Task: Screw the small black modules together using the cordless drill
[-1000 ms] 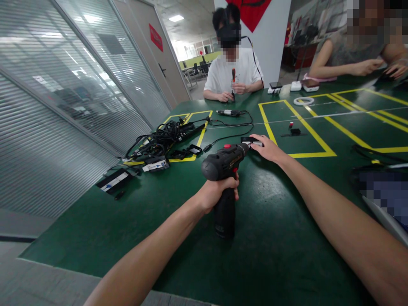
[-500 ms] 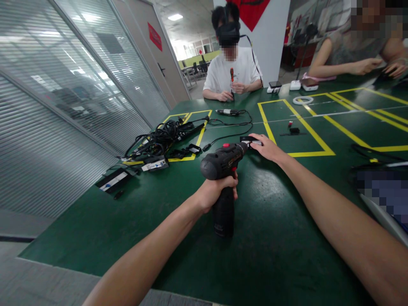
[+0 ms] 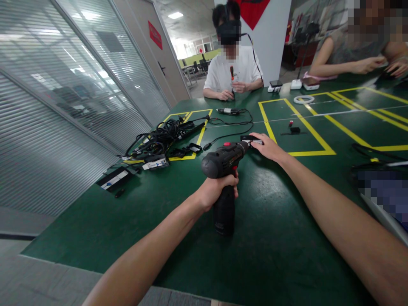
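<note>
My left hand (image 3: 216, 191) is wrapped round the grip of a black cordless drill (image 3: 225, 159) with red buttons. The drill stands upright in front of me, its chuck pointing away and to the right. Just beyond the chuck, my right hand (image 3: 265, 145) grips a small black box with a pale label (image 3: 247, 138), low at the table surface. The drill's front end and my fingers hide part of this box. Whether the drill's tip touches it, I cannot tell.
Tangled black cables (image 3: 168, 136) and power adapters (image 3: 155, 162) lie to the left on the green table (image 3: 178, 221). A pen-shaped electric tool (image 3: 228, 111) with a cord lies farther back. Across the table a person in a headset (image 3: 228, 32) holds a screwdriver (image 3: 232, 74); another person sits right.
Both hands keep their holds on the drill and the small box. Only a very slight shift of the whole view shows.
</note>
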Action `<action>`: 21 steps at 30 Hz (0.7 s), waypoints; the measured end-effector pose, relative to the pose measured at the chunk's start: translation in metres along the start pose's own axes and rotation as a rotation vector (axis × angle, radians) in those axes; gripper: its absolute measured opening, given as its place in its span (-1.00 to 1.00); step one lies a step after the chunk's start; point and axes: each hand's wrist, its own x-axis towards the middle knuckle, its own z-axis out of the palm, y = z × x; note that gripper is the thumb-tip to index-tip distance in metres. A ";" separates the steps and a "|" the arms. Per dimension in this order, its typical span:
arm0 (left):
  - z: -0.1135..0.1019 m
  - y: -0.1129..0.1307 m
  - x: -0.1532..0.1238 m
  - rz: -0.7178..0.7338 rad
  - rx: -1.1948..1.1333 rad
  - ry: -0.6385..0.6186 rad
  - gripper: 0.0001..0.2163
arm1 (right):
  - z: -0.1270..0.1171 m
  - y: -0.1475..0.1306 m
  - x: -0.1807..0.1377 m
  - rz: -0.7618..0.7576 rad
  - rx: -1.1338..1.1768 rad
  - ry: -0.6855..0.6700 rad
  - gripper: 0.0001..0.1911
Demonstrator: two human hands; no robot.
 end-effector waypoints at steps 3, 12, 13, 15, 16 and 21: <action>0.000 0.001 0.000 -0.008 0.005 0.006 -0.81 | 0.001 0.001 0.000 -0.003 0.002 0.003 -0.54; 0.002 0.002 -0.001 0.001 0.007 0.012 -0.84 | 0.001 0.002 0.000 0.009 0.002 0.006 -0.54; 0.002 0.002 -0.001 0.002 0.010 0.013 -0.84 | 0.001 0.002 0.000 0.010 0.003 0.006 -0.54; 0.002 0.002 -0.001 0.002 0.015 0.015 -0.85 | 0.001 0.001 0.000 0.009 0.004 0.007 -0.53; 0.002 0.002 -0.001 0.001 0.016 0.015 -0.84 | 0.001 0.001 0.000 0.008 0.004 0.007 -0.53; 0.001 0.002 -0.001 -0.007 0.009 0.016 -0.84 | 0.001 0.000 0.000 0.004 0.004 0.005 -0.53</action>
